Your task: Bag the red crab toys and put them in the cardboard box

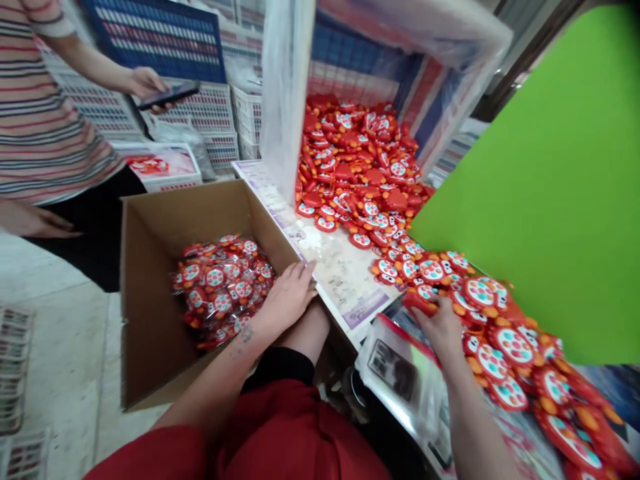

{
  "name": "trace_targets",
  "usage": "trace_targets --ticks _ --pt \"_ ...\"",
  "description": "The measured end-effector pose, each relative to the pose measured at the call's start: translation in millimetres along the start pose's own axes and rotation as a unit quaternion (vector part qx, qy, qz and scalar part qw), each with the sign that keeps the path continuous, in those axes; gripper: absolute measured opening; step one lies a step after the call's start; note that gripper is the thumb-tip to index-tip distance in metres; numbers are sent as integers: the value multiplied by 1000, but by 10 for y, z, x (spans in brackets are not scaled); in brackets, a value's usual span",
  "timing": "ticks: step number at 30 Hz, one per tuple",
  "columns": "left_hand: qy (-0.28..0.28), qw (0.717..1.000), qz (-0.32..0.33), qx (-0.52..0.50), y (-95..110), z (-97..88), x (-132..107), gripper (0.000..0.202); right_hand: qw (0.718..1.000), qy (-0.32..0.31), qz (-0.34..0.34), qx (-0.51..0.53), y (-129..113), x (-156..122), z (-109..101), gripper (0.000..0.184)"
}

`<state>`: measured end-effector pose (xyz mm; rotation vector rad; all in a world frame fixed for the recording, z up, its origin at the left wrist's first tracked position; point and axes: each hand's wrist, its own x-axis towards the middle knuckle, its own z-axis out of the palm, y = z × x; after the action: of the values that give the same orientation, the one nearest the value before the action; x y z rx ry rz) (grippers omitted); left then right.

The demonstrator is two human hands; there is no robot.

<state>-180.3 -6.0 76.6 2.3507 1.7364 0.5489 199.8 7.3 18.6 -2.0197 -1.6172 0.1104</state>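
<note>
On my feed: left hand (pixel 290 293) lies over the box (pixel 150 260) rim by the table edge, fingers extended, nothing in them; probably steadying the box. Right hand (pixel 444 330) has thumb and fingertips at a red toy (pixel 421 303) on the table's near side; can't tell if it's pinched or just touched. Crate (pixel 284 100) is tipped, mouth my way, I'd guess so loose toys (pixel 360 167) spill within reach; green panel (pixel 540 200) likely fences them. Bagged toys (pixel 217 287) sit in the box. Table (pixel 340 270) pale, scuffed. Room: stacked baskets (pixel 200 110), tiled floor (pixel 65 360), co-worker (pixel 60 120) holding a phone (pixel 169 97).
</note>
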Motion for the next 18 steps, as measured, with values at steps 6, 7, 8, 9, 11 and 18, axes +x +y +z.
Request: trace_targets --ticks 6,7,8,9,11,18 --pt "87 978 -170 83 -470 77 -363 74 949 181 112 231 -62 -463 -328 70" --pt "67 977 -190 74 -524 82 -448 76 933 205 136 264 -80 -518 -373 69" --pt "14 980 -193 48 -571 88 -528 76 917 225 154 291 -99 -564 -411 69" --pt "-60 981 -182 11 -612 96 -593 75 905 240 167 309 -116 -600 -440 69" --pt "-170 974 -144 -52 -680 120 -667 70 892 261 180 322 -142 -646 -476 67" --pt "-56 986 -156 -5 -712 217 -622 59 815 304 133 475 -150 -677 -469 51"
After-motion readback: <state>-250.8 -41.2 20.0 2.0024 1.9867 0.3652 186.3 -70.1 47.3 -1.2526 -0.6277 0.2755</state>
